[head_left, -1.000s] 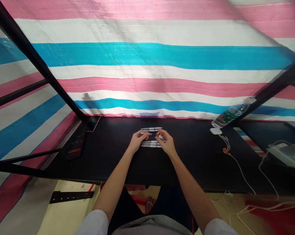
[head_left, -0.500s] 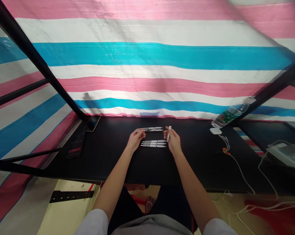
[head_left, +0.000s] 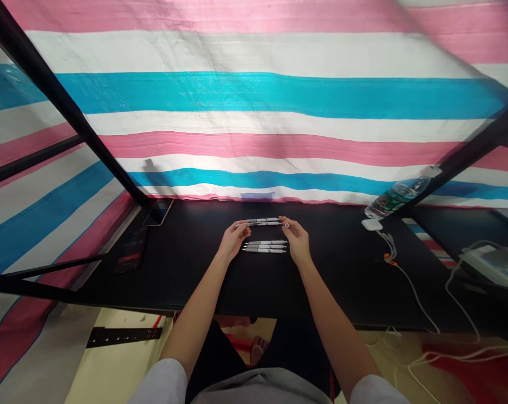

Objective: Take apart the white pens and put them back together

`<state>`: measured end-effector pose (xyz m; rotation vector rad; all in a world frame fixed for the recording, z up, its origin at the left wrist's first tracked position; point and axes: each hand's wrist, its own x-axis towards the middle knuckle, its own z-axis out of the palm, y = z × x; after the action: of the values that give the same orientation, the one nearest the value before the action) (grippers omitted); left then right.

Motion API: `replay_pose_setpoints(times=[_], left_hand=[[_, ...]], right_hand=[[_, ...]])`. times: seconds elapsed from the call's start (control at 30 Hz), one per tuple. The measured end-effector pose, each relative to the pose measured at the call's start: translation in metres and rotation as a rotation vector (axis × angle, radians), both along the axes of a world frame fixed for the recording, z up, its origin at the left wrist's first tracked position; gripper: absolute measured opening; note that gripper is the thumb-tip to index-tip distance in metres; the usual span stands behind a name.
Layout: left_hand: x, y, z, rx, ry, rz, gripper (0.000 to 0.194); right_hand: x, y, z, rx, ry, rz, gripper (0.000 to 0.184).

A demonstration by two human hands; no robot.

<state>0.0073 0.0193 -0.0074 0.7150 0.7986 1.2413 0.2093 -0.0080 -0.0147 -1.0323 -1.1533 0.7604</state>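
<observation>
Two white-and-grey pens lie side by side across the far part of the black table. My left hand is closed with thumb and fingertips at their left ends, pinching at least one pen. At their right ends is my right hand, its index fingertip by the pen tips. It is closed on a short white stick, which now points end-on toward me, showing a round end. Nearer to me, between the hands, lies a row of similar pens, side by side.
Two phones, one dark and one with a light rim, lie at the left. A water bottle leans at the back right, near a white charger with cables. Black frame bars and a striped sheet enclose the table.
My right hand has turned the white stick from lengthwise to end-on, and its index finger has reached the right ends of the far pens. My left hand stays in place.
</observation>
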Motion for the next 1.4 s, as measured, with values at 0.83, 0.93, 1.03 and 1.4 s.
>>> replay_pose_setpoints(times=[0.83,0.93,1.03,1.4], left_hand=[[0.003,-0.006,0.003,0.117,0.181,-0.023,0.027],[0.003,-0.006,0.003,0.144,0.222,-0.023,0.027],[0.004,-0.008,0.003,0.185,0.267,-0.062,0.028],[0.002,-0.007,0.0,0.227,0.337,-0.101,0.03]], right_hand=[[-0.006,-0.011,0.005,0.112,-0.572,-0.029,0.023],[-0.006,-0.01,0.002,0.114,-0.616,0.013,0.024],[-0.008,-0.011,0.0,0.128,-0.619,0.047,0.025],[-0.012,-0.013,0.007,0.088,-0.529,0.066,0.017]])
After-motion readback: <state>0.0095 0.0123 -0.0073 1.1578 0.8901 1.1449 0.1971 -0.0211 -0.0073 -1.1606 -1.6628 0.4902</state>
